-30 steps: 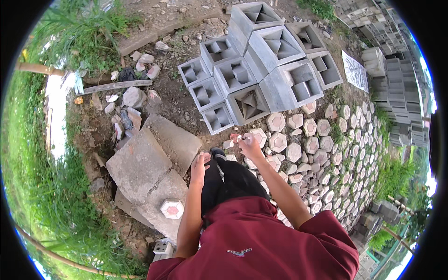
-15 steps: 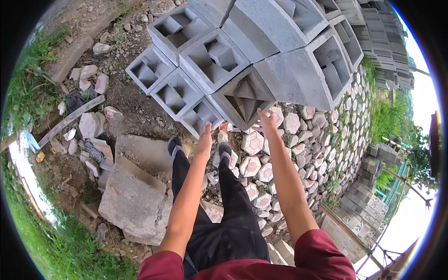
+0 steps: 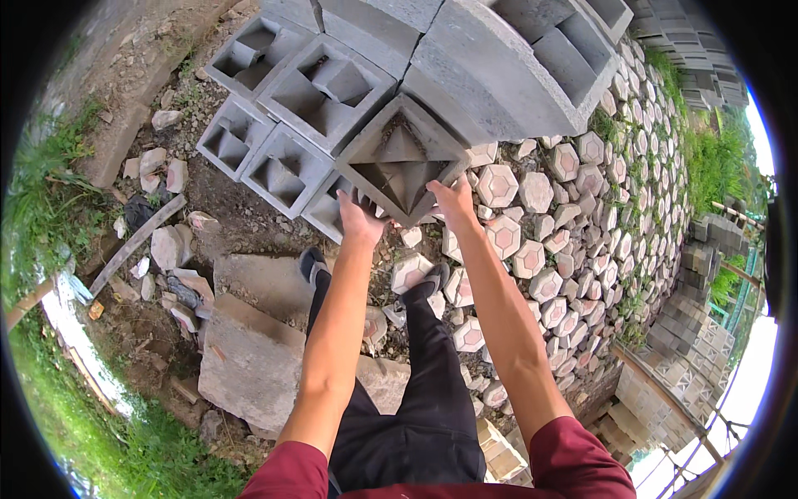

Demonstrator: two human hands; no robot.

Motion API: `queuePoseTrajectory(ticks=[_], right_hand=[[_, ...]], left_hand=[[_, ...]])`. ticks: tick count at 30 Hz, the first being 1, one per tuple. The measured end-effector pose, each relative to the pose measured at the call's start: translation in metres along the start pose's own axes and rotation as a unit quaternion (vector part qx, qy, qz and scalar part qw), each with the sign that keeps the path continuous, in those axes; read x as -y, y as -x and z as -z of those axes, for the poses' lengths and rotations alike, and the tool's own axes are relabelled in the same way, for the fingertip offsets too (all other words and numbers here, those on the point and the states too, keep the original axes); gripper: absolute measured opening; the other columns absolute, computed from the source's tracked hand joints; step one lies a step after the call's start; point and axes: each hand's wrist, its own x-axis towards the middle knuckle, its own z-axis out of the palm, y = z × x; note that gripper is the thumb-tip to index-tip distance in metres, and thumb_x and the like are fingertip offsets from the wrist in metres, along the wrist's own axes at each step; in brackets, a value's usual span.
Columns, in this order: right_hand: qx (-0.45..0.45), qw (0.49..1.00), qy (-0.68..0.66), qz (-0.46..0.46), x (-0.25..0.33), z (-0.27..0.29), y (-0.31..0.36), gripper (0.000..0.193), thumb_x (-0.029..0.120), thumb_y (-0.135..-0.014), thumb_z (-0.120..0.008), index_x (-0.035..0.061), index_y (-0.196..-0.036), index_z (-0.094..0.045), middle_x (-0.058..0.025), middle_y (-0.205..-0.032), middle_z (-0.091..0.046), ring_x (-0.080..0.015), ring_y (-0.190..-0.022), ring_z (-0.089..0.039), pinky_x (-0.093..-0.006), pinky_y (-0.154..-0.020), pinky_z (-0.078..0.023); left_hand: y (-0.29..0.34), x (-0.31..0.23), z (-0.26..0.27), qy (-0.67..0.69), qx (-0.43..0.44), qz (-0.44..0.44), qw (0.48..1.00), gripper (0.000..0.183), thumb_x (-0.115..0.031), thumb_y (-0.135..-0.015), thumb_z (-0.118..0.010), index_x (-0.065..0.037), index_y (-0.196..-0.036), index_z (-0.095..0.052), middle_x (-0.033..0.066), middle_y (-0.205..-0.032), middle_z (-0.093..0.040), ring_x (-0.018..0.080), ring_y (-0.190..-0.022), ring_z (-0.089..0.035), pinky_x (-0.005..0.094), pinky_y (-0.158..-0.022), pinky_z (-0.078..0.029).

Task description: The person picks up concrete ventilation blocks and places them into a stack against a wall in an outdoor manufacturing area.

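A grey concrete block [image 3: 384,176] with a pointed, diamond-shaped relief inside its square frame is at the lower right corner of a block stack, one corner toward me. My left hand [image 3: 363,219] grips its lower left edge, fingers partly hidden beneath it. On the lower right edge, my right hand [image 3: 455,204] is closed, its thumb against the front face and the other fingers mostly out of sight. Beside my left hand, a hollow block [image 3: 322,209] is partly covered by the gripped one. Another hollow block [image 3: 291,169] adjoins it on the left.
More hollow blocks [image 3: 499,83] rise behind. Hexagonal paving stones [image 3: 503,237] lie loosely over the ground on the right. Broken concrete slabs [image 3: 253,362] are left of my legs, with rubble [image 3: 170,247] farther left. My feet stand among uneven stones.
Both hands have closed on the diamond-relief block, which has shifted slightly out from its neighbours toward me. My view has turned, so the stack appears farther left.
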Motion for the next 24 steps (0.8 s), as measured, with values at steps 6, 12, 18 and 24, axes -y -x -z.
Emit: queuePoseTrajectory(ticks=[6, 12, 18, 24], right_hand=[[0.029, 0.996, 0.07, 0.056, 0.023, 0.052, 0.11, 0.05, -0.003, -0.075, -0.062, 0.0024, -0.121, -0.044, -0.0107, -0.1, -0.061, -0.0201, -0.081, -0.063, -0.0347, -0.058, -0.056], [0.046, 0.984, 0.17, -0.036, 0.106, 0.159, 0.253, 0.053, 0.004, -0.073, -0.065, -0.0028, -0.121, -0.044, -0.0136, -0.087, -0.063, -0.0184, -0.064, -0.063, -0.0315, -0.046, -0.05], [-0.008, 0.952, 0.306, 0.013, 0.128, 0.268, 0.371, 0.072, 0.017, -0.067, -0.069, -0.0017, -0.13, -0.039, -0.0281, -0.106, -0.059, -0.0359, -0.1, -0.059, -0.0379, -0.087, -0.047], [-0.119, 0.951, 0.284, 0.017, 0.155, 0.358, 0.46, 0.083, 0.021, -0.072, -0.068, -0.0036, -0.139, -0.025, -0.0312, -0.114, -0.055, -0.0395, -0.106, -0.056, -0.0387, -0.091, -0.045]], left_hand=[[0.097, 0.011, 0.052, -0.063, -0.015, 0.038, 0.997, 0.06, -0.057, -0.093, -0.027, -0.017, -0.137, -0.037, 0.0108, -0.14, -0.04, 0.0333, -0.129, -0.034, 0.0632, -0.102, -0.022], [0.184, 0.007, 0.032, -0.22, 0.155, 0.17, 0.948, 0.065, -0.055, -0.096, -0.028, -0.002, -0.129, -0.044, 0.0117, -0.123, -0.055, 0.026, -0.114, -0.052, 0.0395, -0.101, -0.037], [0.273, 0.142, -0.023, -0.428, 0.118, 0.191, 0.876, 0.067, -0.06, -0.091, -0.031, -0.007, -0.128, -0.047, 0.0122, -0.119, -0.056, 0.0277, -0.106, -0.054, 0.0405, -0.091, -0.045], [0.309, 0.236, -0.094, -0.501, 0.231, 0.223, 0.804, 0.069, -0.062, -0.088, -0.033, -0.008, -0.126, -0.05, 0.0112, -0.116, -0.057, 0.0276, -0.103, -0.055, 0.042, -0.089, -0.046]])
